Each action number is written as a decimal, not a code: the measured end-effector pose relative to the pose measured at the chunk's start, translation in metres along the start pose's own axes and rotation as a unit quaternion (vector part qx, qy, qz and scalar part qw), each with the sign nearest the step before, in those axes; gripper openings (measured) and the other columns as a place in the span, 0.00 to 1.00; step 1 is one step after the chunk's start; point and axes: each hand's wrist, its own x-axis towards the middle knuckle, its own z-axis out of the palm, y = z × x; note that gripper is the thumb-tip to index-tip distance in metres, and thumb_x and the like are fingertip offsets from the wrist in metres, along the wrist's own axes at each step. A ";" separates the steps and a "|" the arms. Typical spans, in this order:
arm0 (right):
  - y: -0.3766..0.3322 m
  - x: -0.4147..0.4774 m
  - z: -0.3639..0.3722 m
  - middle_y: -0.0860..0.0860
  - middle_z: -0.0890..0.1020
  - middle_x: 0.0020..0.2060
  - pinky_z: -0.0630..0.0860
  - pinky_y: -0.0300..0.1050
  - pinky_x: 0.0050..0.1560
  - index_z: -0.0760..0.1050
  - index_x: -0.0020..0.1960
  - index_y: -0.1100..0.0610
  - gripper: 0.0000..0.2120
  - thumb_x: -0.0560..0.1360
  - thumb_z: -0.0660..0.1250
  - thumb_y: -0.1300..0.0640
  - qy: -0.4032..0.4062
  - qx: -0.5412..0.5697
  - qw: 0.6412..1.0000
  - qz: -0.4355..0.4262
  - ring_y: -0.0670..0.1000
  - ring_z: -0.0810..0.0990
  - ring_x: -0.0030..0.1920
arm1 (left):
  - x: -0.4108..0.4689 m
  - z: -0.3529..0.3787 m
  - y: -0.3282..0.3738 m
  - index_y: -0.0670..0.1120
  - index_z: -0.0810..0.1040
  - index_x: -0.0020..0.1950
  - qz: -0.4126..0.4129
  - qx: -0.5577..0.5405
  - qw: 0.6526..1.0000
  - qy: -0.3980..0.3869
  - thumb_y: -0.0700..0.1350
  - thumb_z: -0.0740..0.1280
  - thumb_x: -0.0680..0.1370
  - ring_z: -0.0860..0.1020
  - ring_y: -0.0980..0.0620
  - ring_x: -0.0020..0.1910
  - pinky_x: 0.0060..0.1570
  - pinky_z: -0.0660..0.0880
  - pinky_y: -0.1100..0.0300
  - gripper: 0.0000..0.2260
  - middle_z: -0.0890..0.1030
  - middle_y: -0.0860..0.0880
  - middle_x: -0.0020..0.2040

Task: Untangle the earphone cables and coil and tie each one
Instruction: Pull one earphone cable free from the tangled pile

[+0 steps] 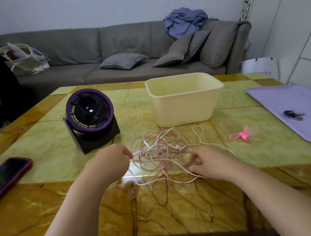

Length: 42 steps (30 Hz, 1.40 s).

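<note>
Phone: a dark phone [7,176] in a reddish case lies at the left edge of the tabletop [52,158], well apart from the work.
Fan: a small purple-rimmed fan [90,113] stands just left of the tangle, beyond it.
Left hand: the left hand [111,161] has its fingers [126,153] drawn together, pinching a strand at the tangle's left edge.
Earphone cables: the earphone cables [162,150] lie in one loose pink-and-white heap on the tabletop between the two hands - nothing is coiled or tied yet.
Handling: thin, light and limp, so loops will probably snag and knots tighten if pulled hard. It looks best to hold a plug or an earbud end and feed it back through gently.
Tub: a cream tub [184,99] stands just behind the heap.
Right hand: the right hand [211,162] has its fingers [195,158] curled in among the right-side strands, seemingly gripping some.
Pink tie: a pink tie [243,134] lies near the heap, to its right - likely for binding a coil.
Tray: a lavender tray [287,97] at the right edge carries a small dark object, too blurred to name.
</note>
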 end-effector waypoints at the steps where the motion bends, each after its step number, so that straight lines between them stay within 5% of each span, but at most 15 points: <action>1: 0.002 0.000 -0.001 0.46 0.80 0.44 0.72 0.42 0.42 0.74 0.48 0.47 0.07 0.73 0.66 0.46 0.007 0.000 1.000 0.012 0.50 0.79 0.47 | 0.000 0.001 0.001 0.55 0.76 0.47 0.007 -0.010 1.000 0.001 0.41 0.58 0.77 0.79 0.51 0.48 0.52 0.78 0.52 0.11 0.80 0.54 0.49; 4: 0.008 0.003 -0.007 0.46 0.80 0.38 0.71 0.43 0.37 0.73 0.43 0.49 0.05 0.74 0.65 0.49 0.061 0.043 0.997 0.031 0.51 0.79 0.42 | -0.005 -0.004 0.013 0.52 0.77 0.48 0.067 -0.126 0.990 0.011 0.38 0.58 0.77 0.80 0.45 0.46 0.44 0.77 0.54 0.11 0.81 0.56 0.44; 7: 0.009 0.002 -0.015 0.48 0.80 0.34 0.70 0.44 0.36 0.75 0.43 0.51 0.06 0.76 0.66 0.50 0.137 0.198 0.970 0.008 0.51 0.79 0.38 | -0.007 -0.003 0.024 0.51 0.77 0.50 0.091 -0.197 0.974 0.062 0.37 0.59 0.77 0.75 0.52 0.30 0.26 0.67 0.65 0.12 0.78 0.55 0.40; 9: 0.005 -0.002 -0.023 0.47 0.81 0.36 0.73 0.41 0.37 0.76 0.44 0.51 0.03 0.76 0.66 0.52 0.183 0.278 0.943 -0.030 0.48 0.79 0.37 | -0.004 0.000 0.029 0.52 0.76 0.52 0.101 -0.159 0.974 0.125 0.38 0.60 0.76 0.72 0.60 0.33 0.31 0.67 0.67 0.11 0.75 0.53 0.52; 13: -0.011 -0.014 -0.038 0.52 0.79 0.34 0.71 0.45 0.39 0.75 0.40 0.54 0.06 0.76 0.65 0.56 0.195 0.414 0.883 -0.099 0.50 0.75 0.35 | -0.008 0.010 0.043 0.57 0.71 0.65 0.233 -0.139 0.954 0.127 0.44 0.66 0.77 0.68 0.60 0.63 0.61 0.61 0.66 0.18 0.68 0.59 0.66; 15: -0.017 -0.020 -0.046 0.57 0.81 0.37 0.75 0.52 0.42 0.74 0.41 0.57 0.07 0.75 0.64 0.55 0.166 0.477 0.854 -0.127 0.57 0.78 0.38 | -0.014 0.019 0.056 0.60 0.68 0.67 0.272 -0.136 0.951 0.058 0.49 0.67 0.76 0.70 0.63 0.60 0.58 0.65 0.67 0.21 0.72 0.63 0.61; 18: -0.015 -0.022 -0.052 0.54 0.84 0.42 0.80 0.48 0.48 0.74 0.40 0.57 0.08 0.78 0.62 0.58 0.172 0.557 0.802 -0.128 0.54 0.83 0.45 | -0.014 0.027 0.061 0.57 0.75 0.56 0.250 -0.130 0.959 0.041 0.50 0.65 0.77 0.77 0.59 0.48 0.46 0.72 0.66 0.08 0.79 0.59 0.47; 20: -0.010 -0.021 -0.052 0.50 0.84 0.36 0.78 0.43 0.40 0.75 0.41 0.57 0.09 0.79 0.61 0.58 0.222 0.563 0.792 -0.076 0.48 0.83 0.36 | -0.011 0.023 0.060 0.54 0.77 0.48 0.219 -0.161 0.959 0.079 0.49 0.65 0.77 0.78 0.56 0.44 0.43 0.74 0.63 0.02 0.79 0.55 0.43; 23: -0.001 -0.018 -0.050 0.46 0.82 0.32 0.70 0.33 0.30 0.75 0.42 0.56 0.10 0.79 0.61 0.54 0.290 0.520 0.804 -0.012 0.40 0.73 0.25 | -0.004 0.012 0.053 0.53 0.77 0.44 0.198 -0.156 0.952 0.177 0.49 0.69 0.75 0.76 0.56 0.38 0.40 0.73 0.63 0.02 0.75 0.52 0.42; 27: 0.012 -0.011 -0.048 0.47 0.82 0.31 0.68 0.30 0.31 0.78 0.40 0.54 0.14 0.80 0.60 0.52 0.307 0.445 0.840 0.029 0.37 0.74 0.27 | 0.001 0.008 0.044 0.53 0.78 0.48 0.182 -0.156 0.944 0.225 0.45 0.69 0.76 0.74 0.60 0.39 0.38 0.69 0.70 0.04 0.74 0.54 0.46; 31: 0.025 0.004 -0.038 0.47 0.82 0.29 0.66 0.43 0.32 0.77 0.38 0.53 0.14 0.80 0.59 0.54 0.252 0.432 0.862 0.081 0.48 0.71 0.25 | 0.002 0.007 0.040 0.51 0.79 0.52 0.159 -0.150 0.942 0.256 0.48 0.69 0.75 0.74 0.61 0.40 0.39 0.70 0.68 0.07 0.75 0.57 0.43; 34: 0.034 0.007 -0.032 0.47 0.83 0.32 0.69 0.42 0.30 0.77 0.43 0.56 0.11 0.80 0.59 0.56 0.132 0.355 0.920 0.104 0.48 0.73 0.23 | 0.002 0.004 0.035 0.50 0.80 0.47 0.136 -0.159 0.944 0.256 0.50 0.67 0.76 0.76 0.59 0.39 0.42 0.76 0.57 0.06 0.78 0.56 0.39; 36: 0.035 0.004 -0.029 0.45 0.82 0.37 0.70 0.37 0.33 0.77 0.49 0.56 0.05 0.79 0.63 0.57 0.070 0.278 0.951 0.115 0.47 0.79 0.32 | 0.000 0.003 0.033 0.51 0.79 0.45 0.134 -0.185 0.950 0.214 0.50 0.66 0.77 0.76 0.58 0.37 0.39 0.75 0.59 0.05 0.79 0.56 0.37; 39: 0.024 -0.003 -0.033 0.45 0.79 0.47 0.67 0.35 0.39 0.74 0.59 0.54 0.13 0.75 0.68 0.59 0.155 0.188 0.965 0.095 0.44 0.75 0.43 | -0.003 0.003 0.034 0.53 0.79 0.44 0.141 -0.232 0.952 0.140 0.51 0.65 0.77 0.73 0.58 0.31 0.34 0.72 0.63 0.05 0.79 0.52 0.35; 42: -0.001 -0.016 -0.048 0.36 0.74 0.48 0.67 0.31 0.44 0.74 0.59 0.49 0.15 0.75 0.68 0.61 0.278 0.263 0.923 -0.034 0.34 0.72 0.43 | -0.007 0.001 0.037 0.53 0.79 0.44 0.159 -0.271 0.943 0.108 0.51 0.65 0.77 0.69 0.60 0.26 0.28 0.69 0.66 0.05 0.77 0.53 0.31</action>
